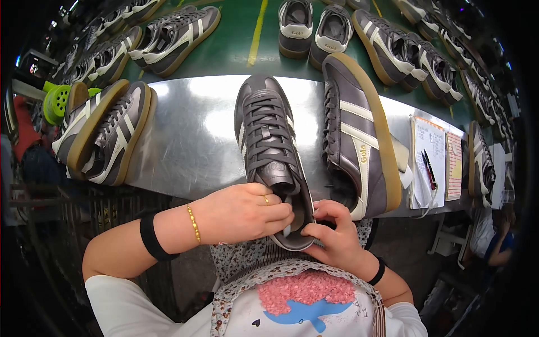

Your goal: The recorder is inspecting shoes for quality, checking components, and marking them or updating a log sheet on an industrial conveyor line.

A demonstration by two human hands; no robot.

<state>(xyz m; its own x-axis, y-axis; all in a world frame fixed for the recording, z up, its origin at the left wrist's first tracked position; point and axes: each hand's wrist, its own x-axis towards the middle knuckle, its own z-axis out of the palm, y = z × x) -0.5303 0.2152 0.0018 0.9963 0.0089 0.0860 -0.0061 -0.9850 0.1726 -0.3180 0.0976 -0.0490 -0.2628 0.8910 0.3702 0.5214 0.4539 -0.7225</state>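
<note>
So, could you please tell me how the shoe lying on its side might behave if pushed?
The shoe would probably slide rather than roll, lying flank-down on the shiny metal tabletop. Its thick tan sole looks fairly stiff, while its laced upper might give when squeezed.

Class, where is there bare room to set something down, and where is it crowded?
The widest bare metal tabletop lies between the left pair of shoes and the centre shoe. Beyond it, the green surface has room between the upper-left shoes and the upper-middle pair. It is crowded on the right, around the tilted shoe and notepad.
</note>
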